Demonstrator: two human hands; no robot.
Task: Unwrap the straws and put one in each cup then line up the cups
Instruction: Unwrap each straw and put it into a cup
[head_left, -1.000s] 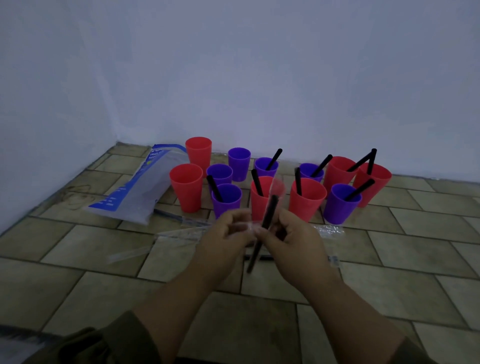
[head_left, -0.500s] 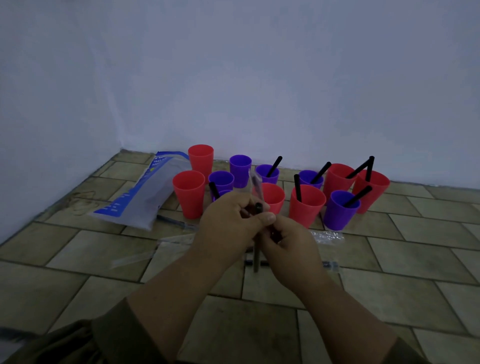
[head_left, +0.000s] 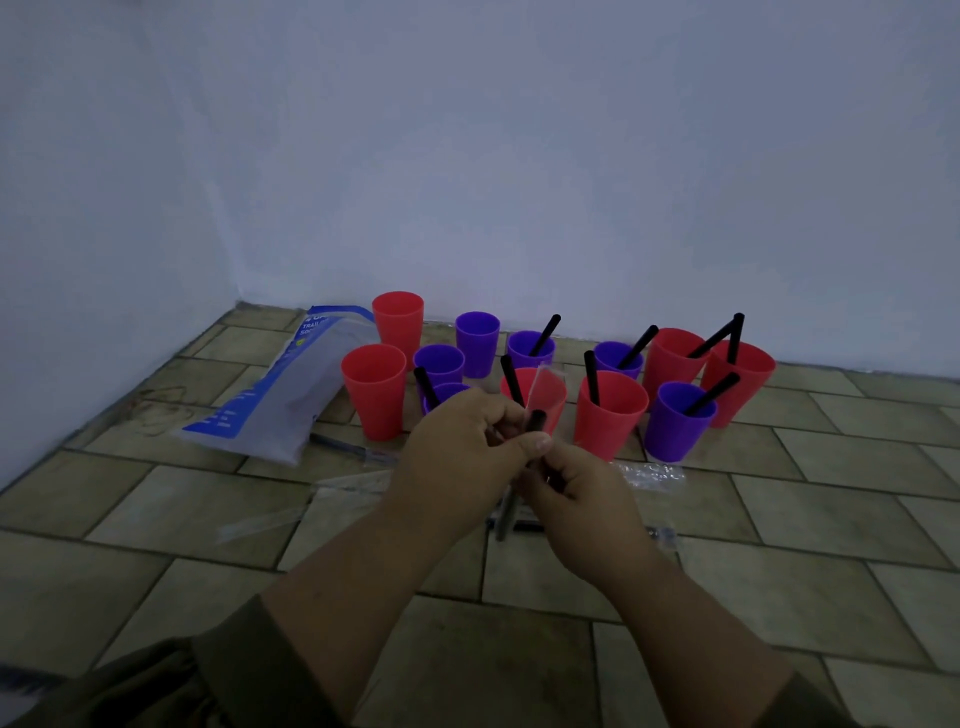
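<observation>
We pinch black straw (head_left: 536, 419) near its top in left hand (head_left: 467, 448), clear wrapper (head_left: 546, 385) sticking up above; right hand (head_left: 583, 500) grips shaft just below, touching left.

Dim light; pale bluish walls (head_left: 519, 156) meet a tan tiled floor (head_left: 831, 519).
</observation>
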